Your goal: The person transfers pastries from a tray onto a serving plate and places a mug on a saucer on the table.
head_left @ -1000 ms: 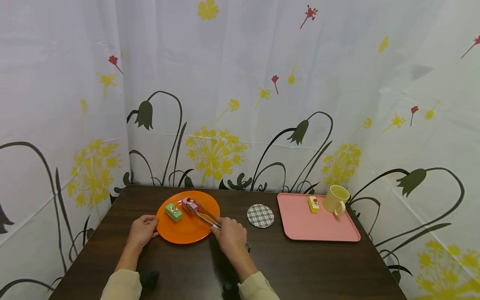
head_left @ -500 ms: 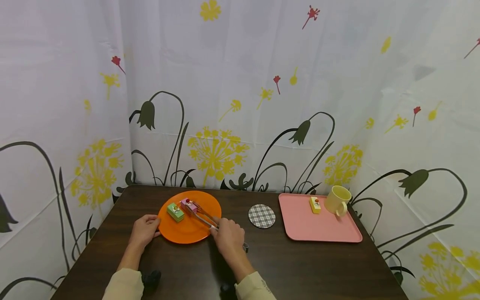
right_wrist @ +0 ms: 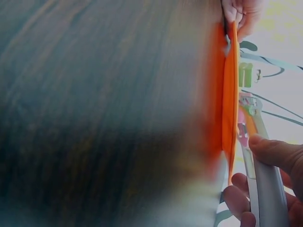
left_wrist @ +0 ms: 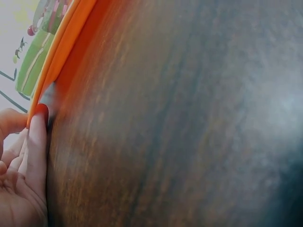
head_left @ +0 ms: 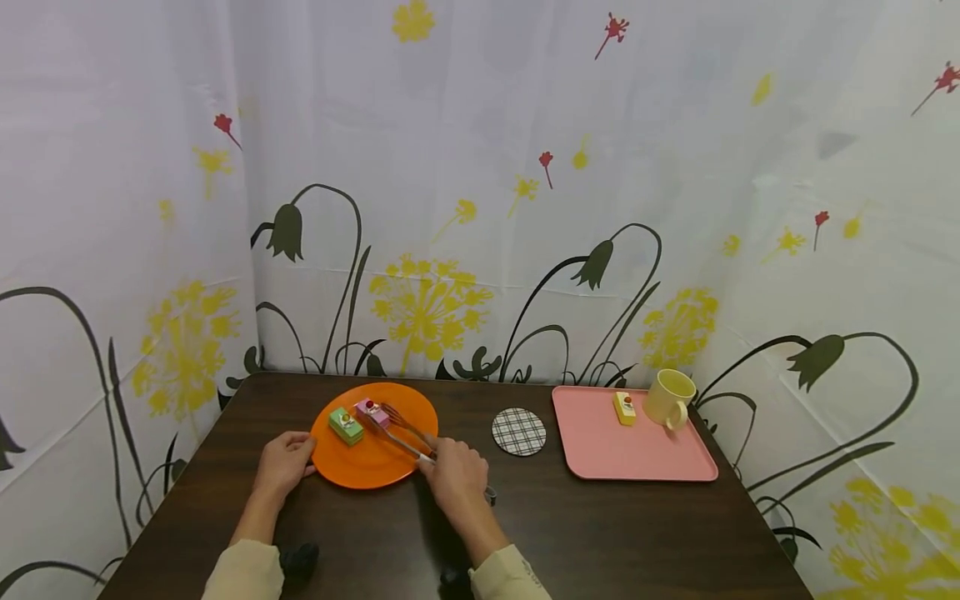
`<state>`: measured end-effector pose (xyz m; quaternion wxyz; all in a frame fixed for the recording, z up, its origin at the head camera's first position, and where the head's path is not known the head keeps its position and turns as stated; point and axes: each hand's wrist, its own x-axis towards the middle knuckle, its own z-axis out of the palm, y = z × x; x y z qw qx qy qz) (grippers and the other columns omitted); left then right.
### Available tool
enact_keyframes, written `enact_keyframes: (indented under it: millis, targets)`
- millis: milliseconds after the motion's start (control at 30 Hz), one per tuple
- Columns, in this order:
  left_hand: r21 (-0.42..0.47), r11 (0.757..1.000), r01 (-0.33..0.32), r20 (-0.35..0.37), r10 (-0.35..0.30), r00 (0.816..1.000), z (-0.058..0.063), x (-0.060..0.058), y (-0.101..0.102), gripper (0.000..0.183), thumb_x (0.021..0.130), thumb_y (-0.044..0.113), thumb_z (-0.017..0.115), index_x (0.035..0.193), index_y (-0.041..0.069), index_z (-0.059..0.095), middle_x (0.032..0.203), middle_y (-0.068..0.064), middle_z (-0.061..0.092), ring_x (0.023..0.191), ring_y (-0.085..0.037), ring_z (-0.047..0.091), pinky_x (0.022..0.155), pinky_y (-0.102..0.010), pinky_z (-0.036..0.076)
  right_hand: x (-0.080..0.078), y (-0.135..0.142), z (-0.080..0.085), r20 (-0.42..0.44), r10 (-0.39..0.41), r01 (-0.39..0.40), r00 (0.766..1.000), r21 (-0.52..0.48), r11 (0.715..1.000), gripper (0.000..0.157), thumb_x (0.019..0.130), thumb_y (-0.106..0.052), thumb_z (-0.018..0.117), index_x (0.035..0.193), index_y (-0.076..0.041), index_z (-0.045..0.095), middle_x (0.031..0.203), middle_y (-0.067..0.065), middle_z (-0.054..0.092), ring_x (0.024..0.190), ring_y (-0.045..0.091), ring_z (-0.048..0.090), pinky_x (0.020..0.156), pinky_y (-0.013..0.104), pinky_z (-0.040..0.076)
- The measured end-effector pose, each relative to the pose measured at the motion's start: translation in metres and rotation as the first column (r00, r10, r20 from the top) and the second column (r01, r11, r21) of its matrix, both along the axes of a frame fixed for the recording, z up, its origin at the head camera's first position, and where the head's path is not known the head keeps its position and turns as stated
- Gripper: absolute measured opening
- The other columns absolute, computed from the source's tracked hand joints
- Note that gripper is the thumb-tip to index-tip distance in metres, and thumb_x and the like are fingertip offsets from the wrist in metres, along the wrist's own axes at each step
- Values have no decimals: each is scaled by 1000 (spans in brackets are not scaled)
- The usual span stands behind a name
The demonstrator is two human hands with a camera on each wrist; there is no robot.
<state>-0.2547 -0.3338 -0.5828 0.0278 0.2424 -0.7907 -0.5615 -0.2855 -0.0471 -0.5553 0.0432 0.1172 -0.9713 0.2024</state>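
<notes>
An orange plate (head_left: 367, 467) bears a green toy cake slice (head_left: 346, 426) and, beside it, a pink toy cake slice (head_left: 371, 410). My left hand (head_left: 287, 462) pinches the plate's left rim, thumb above and a finger below in the left wrist view (left_wrist: 33, 161). With my right hand (head_left: 459, 479) I grip metal tongs (head_left: 405, 446) near the plate's right edge. The arms of the tongs reach over the plate, their tips right at the pink slice. Thumb and fingers lie along the tongs' silver handle (right_wrist: 270, 194) in the right wrist view.
A round checked coaster (head_left: 519, 432) lies right of the plate. Farther right, a pink tray (head_left: 637, 457) carries a yellow toy cake slice (head_left: 624, 408) and a yellow mug (head_left: 670, 398). Behind the dark wooden table (head_left: 600, 542) hangs a flowered curtain (head_left: 465, 125).
The pink slice has shifted slightly toward the green one, with the tongs' tips still at it. My right hand has moved a little left and nearer to me. My left hand stays at the rim.
</notes>
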Motion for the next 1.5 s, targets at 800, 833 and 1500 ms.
enact_keyframes:
  millis: [800, 833, 1500]
  targets:
    - [13, 1000, 13, -9, -13, 1000, -6, -3, 0, 56, 113, 27, 48, 153, -13, 44, 151, -39, 51, 124, -38, 65, 74, -20, 64, 24, 38, 11, 39, -35, 40, 999, -157, 987, 57, 85, -53, 88, 139, -44, 72, 118, 1, 82, 88, 31, 75, 64, 50, 54]
    - [11, 1000, 11, -11, -11, 1000, -7, -3, -1, 56, 113, 27, 48, 153, -13, 44, 151, -39, 52, 123, -37, 65, 74, -20, 64, 25, 40, 11, 40, -39, 45, 998, -163, 986, 58, 85, -53, 88, 139, -43, 72, 118, 1, 82, 89, 31, 75, 64, 50, 54]
    - [-8, 1000, -4, -17, 4, 1000, -4, -3, -2, 55, 112, 27, 50, 150, -13, 46, 147, -39, 54, 93, -9, 67, 71, -18, 62, 34, 88, 13, -75, -160, 144, 984, -181, 973, 61, 82, -53, 89, 138, -34, 75, 119, 3, 82, 89, 40, 77, 68, 56, 56]
